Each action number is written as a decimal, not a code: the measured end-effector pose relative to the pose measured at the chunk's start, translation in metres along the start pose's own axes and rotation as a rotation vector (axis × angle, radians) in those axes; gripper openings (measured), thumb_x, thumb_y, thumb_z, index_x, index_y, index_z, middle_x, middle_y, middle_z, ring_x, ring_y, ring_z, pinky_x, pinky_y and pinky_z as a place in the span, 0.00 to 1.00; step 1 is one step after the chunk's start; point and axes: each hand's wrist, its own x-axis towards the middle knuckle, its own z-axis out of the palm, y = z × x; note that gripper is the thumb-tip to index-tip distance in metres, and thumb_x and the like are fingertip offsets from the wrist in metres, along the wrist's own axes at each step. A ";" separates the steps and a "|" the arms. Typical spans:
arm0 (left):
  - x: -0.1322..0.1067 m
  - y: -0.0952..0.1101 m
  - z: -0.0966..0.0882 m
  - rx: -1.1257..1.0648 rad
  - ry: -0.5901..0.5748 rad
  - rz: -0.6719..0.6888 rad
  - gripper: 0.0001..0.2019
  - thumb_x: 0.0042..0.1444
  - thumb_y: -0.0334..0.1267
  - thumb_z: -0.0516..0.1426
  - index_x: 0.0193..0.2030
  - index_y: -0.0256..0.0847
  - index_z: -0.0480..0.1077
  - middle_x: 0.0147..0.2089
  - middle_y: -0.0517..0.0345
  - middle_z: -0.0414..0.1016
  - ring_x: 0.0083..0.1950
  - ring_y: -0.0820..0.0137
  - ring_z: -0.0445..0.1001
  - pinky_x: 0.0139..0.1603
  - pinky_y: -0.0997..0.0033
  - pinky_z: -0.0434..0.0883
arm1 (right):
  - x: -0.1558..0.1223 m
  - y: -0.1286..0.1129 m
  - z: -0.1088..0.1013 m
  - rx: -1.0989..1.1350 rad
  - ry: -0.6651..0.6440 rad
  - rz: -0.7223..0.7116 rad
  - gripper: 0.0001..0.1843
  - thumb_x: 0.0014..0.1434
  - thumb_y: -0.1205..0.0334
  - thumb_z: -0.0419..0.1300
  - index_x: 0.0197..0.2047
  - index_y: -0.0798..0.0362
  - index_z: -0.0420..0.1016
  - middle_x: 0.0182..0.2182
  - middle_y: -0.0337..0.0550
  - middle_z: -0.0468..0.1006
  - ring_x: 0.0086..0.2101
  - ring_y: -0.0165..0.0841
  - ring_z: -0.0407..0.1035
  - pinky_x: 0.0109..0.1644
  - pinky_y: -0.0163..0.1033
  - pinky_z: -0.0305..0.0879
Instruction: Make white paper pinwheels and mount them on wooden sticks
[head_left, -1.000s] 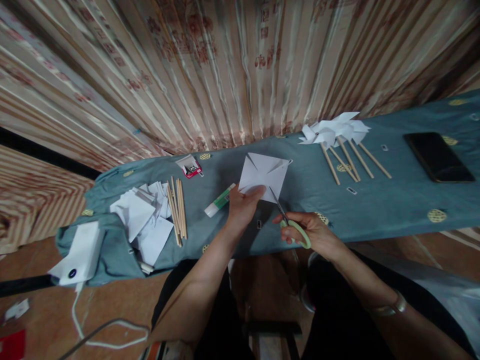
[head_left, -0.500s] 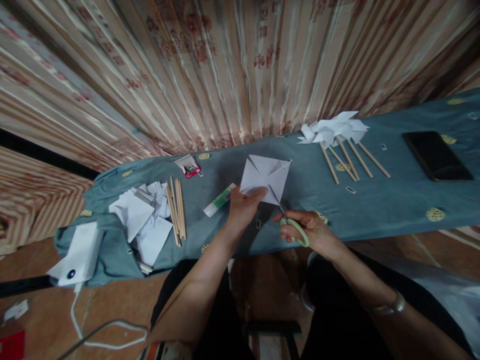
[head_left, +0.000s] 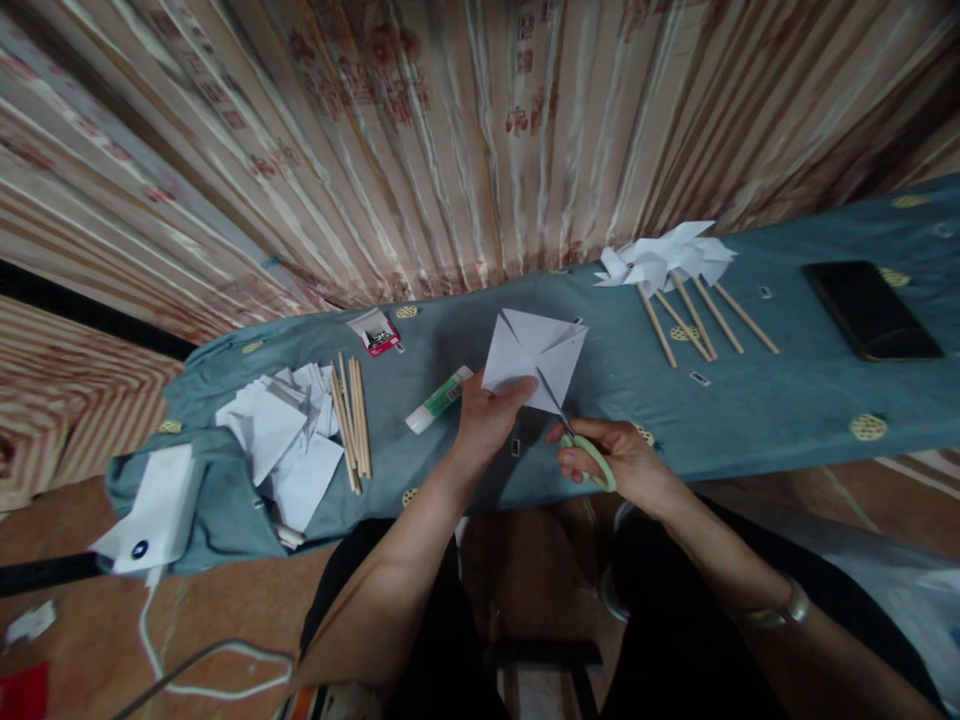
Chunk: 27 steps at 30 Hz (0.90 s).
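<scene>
My left hand (head_left: 485, 417) pinches the near edge of a white creased paper square (head_left: 534, 352) and holds it just above the blue-green cloth of the table (head_left: 757, 400). My right hand (head_left: 622, 462) grips green-handled scissors (head_left: 576, 440), fingers through the loops. The scissor blades point up and left into the lower corner of the paper square, along a diagonal crease.
A glue stick (head_left: 439, 399) lies left of my left hand. Farther left lie wooden sticks (head_left: 351, 420) and a heap of white paper pieces (head_left: 281, 445). Finished paper pinwheels on sticks (head_left: 675, 270) lie at back right, a black phone (head_left: 870, 310) beyond them. A white box (head_left: 154, 510) sits on the left end.
The paper square has turned slightly and shifted a little to the right in my left hand. The scissors have stayed at its lower corner.
</scene>
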 end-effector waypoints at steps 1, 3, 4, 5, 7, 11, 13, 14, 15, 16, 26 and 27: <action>0.000 0.000 0.000 0.006 -0.001 -0.002 0.06 0.43 0.37 0.66 0.27 0.41 0.75 0.27 0.59 0.78 0.28 0.70 0.73 0.31 0.70 0.70 | 0.000 0.000 0.000 -0.001 0.002 -0.007 0.24 0.36 0.43 0.74 0.31 0.53 0.80 0.18 0.35 0.73 0.18 0.24 0.64 0.23 0.32 0.65; -0.001 0.000 0.000 0.005 -0.005 -0.007 0.06 0.43 0.37 0.66 0.27 0.40 0.75 0.27 0.59 0.78 0.27 0.70 0.73 0.31 0.70 0.69 | 0.001 0.001 0.000 0.003 0.004 -0.019 0.24 0.37 0.44 0.74 0.31 0.53 0.79 0.18 0.34 0.72 0.18 0.24 0.64 0.22 0.32 0.65; -0.001 0.000 0.000 0.002 -0.007 -0.006 0.06 0.43 0.36 0.66 0.27 0.40 0.75 0.27 0.59 0.78 0.27 0.70 0.73 0.31 0.71 0.69 | 0.001 0.002 0.000 0.005 0.002 -0.024 0.24 0.37 0.44 0.74 0.31 0.53 0.79 0.17 0.34 0.72 0.18 0.24 0.64 0.22 0.32 0.64; -0.001 0.000 0.000 -0.002 -0.006 -0.001 0.06 0.43 0.36 0.66 0.27 0.40 0.75 0.26 0.59 0.78 0.27 0.70 0.73 0.31 0.71 0.69 | 0.001 0.002 0.000 0.004 -0.001 -0.027 0.23 0.38 0.44 0.74 0.31 0.53 0.79 0.18 0.34 0.72 0.18 0.25 0.64 0.22 0.32 0.64; -0.001 0.000 0.000 -0.009 0.001 0.009 0.05 0.43 0.35 0.66 0.27 0.40 0.74 0.26 0.59 0.77 0.26 0.71 0.72 0.30 0.71 0.68 | 0.001 0.002 0.000 0.001 -0.006 -0.028 0.23 0.39 0.44 0.73 0.31 0.53 0.79 0.18 0.34 0.72 0.18 0.25 0.64 0.22 0.32 0.64; -0.001 -0.001 0.001 -0.005 0.011 -0.024 0.05 0.42 0.34 0.66 0.27 0.38 0.74 0.26 0.59 0.77 0.27 0.71 0.72 0.31 0.72 0.68 | 0.001 0.002 0.001 0.027 0.018 -0.010 0.24 0.36 0.45 0.75 0.31 0.53 0.79 0.18 0.34 0.73 0.18 0.24 0.63 0.22 0.32 0.63; -0.002 -0.001 0.002 -0.004 0.015 -0.039 0.06 0.42 0.34 0.66 0.27 0.38 0.74 0.26 0.58 0.77 0.27 0.71 0.73 0.31 0.71 0.68 | 0.001 0.002 0.001 0.049 0.029 -0.005 0.24 0.35 0.45 0.75 0.31 0.53 0.79 0.17 0.34 0.72 0.17 0.24 0.63 0.22 0.31 0.62; -0.002 0.000 0.002 -0.007 0.018 -0.037 0.06 0.42 0.34 0.66 0.27 0.38 0.74 0.26 0.59 0.77 0.27 0.71 0.73 0.31 0.71 0.68 | 0.001 0.002 0.002 0.055 0.030 -0.005 0.24 0.35 0.45 0.75 0.31 0.53 0.79 0.17 0.34 0.72 0.17 0.24 0.63 0.22 0.31 0.62; -0.002 0.000 0.002 -0.011 0.020 -0.032 0.05 0.42 0.34 0.66 0.27 0.38 0.75 0.26 0.58 0.77 0.27 0.71 0.73 0.31 0.71 0.68 | 0.001 0.003 0.002 0.057 0.030 -0.006 0.24 0.35 0.45 0.75 0.30 0.53 0.79 0.16 0.33 0.72 0.17 0.24 0.63 0.22 0.31 0.62; -0.003 0.000 0.002 -0.014 0.019 -0.026 0.05 0.42 0.34 0.66 0.27 0.38 0.75 0.27 0.58 0.77 0.27 0.71 0.73 0.32 0.71 0.69 | 0.001 0.002 0.002 0.056 0.029 -0.006 0.24 0.35 0.45 0.75 0.30 0.53 0.79 0.16 0.33 0.72 0.17 0.24 0.63 0.22 0.31 0.62; 0.000 -0.006 0.001 -0.017 -0.007 0.007 0.08 0.42 0.37 0.66 0.28 0.39 0.74 0.28 0.58 0.78 0.29 0.70 0.74 0.32 0.71 0.70 | 0.001 -0.002 0.005 0.021 0.060 -0.013 0.24 0.34 0.45 0.75 0.29 0.53 0.78 0.15 0.33 0.71 0.16 0.23 0.62 0.20 0.31 0.60; 0.000 -0.006 0.001 -0.019 -0.010 0.007 0.08 0.41 0.37 0.66 0.28 0.38 0.74 0.28 0.59 0.78 0.28 0.70 0.73 0.32 0.71 0.70 | 0.001 -0.002 0.005 0.023 0.063 -0.007 0.24 0.34 0.46 0.75 0.29 0.53 0.78 0.15 0.33 0.71 0.16 0.23 0.62 0.20 0.31 0.60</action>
